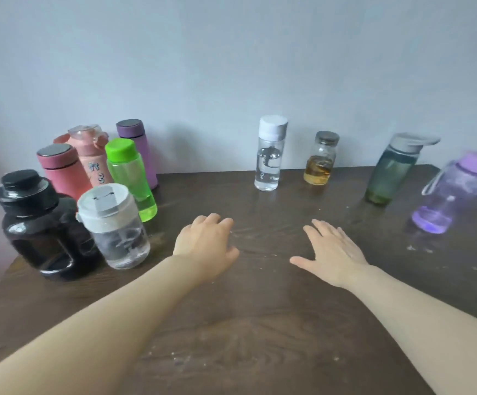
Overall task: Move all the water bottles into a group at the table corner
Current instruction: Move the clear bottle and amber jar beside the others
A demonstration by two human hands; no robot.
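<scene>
Several bottles crowd the far left corner of the dark wooden table (pixel 260 323): a black jug (pixel 40 226), a clear cup with a grey lid (pixel 114 229), a green bottle (pixel 131 178), a red flask (pixel 63 169), a pink bottle (pixel 89 155) and a purple flask (pixel 139 149). Along the back edge stand a clear bottle with a white cap (pixel 270 153), a small jar of amber liquid (pixel 320 159), a dark green bottle (pixel 394 169) and a lilac bottle (pixel 451 192). My left hand (pixel 206 245) and right hand (pixel 331 252) rest empty on the table, fingers apart.
A pale wall rises directly behind the table. The table's left edge runs close by the black jug, and its right edge passes just beyond the lilac bottle. Small white specks dot the wood near me.
</scene>
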